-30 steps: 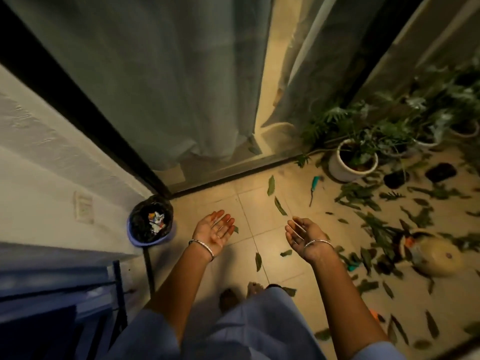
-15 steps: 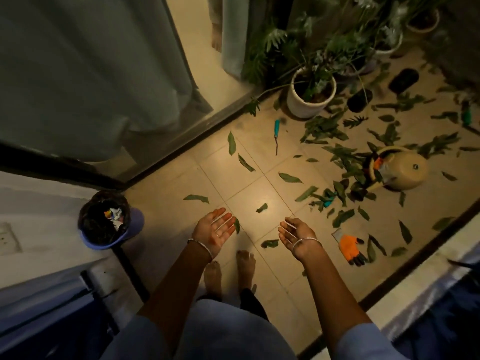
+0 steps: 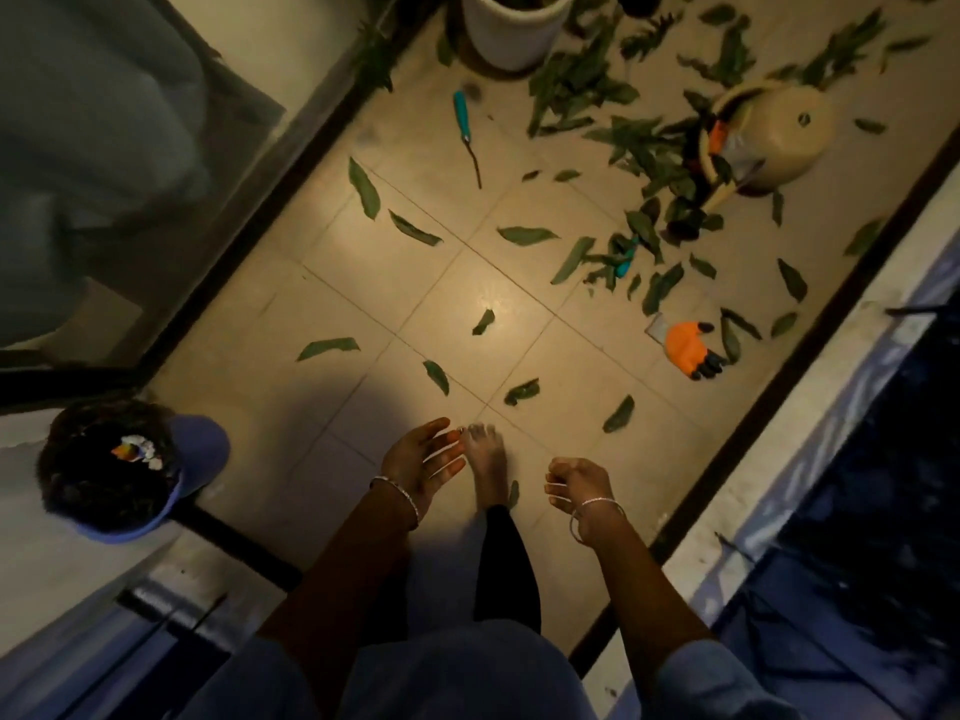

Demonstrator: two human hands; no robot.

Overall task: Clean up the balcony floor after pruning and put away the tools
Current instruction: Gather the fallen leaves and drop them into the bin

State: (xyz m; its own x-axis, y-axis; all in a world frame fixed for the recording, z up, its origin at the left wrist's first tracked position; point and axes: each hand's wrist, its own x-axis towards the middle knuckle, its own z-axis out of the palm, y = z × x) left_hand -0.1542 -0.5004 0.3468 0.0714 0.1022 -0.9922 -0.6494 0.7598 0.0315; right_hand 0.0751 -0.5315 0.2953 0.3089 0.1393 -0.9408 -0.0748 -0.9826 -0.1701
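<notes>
Green cut leaves lie scattered over the pale tiled floor, with single ones near my feet and a thick heap farther out beside a beige pot tipped on its side. A teal-handled tool lies on the tiles just short of a white pot at the far edge. A second teal handle pokes out from under the heaped leaves. An orange glove with dark fingertips lies flat near the dark border strip on the right.

My left hand is held out in front of me, palm turned up, fingers straight and slightly spread, holding nothing. My right hand is out beside it with fingers loosely curled inward, also empty. The two hands are apart, and my bare foot shows on the floor between them. Each wrist carries a thin bangle. To my left, a blue bin lined with a dark bag stands against the wall.
</notes>
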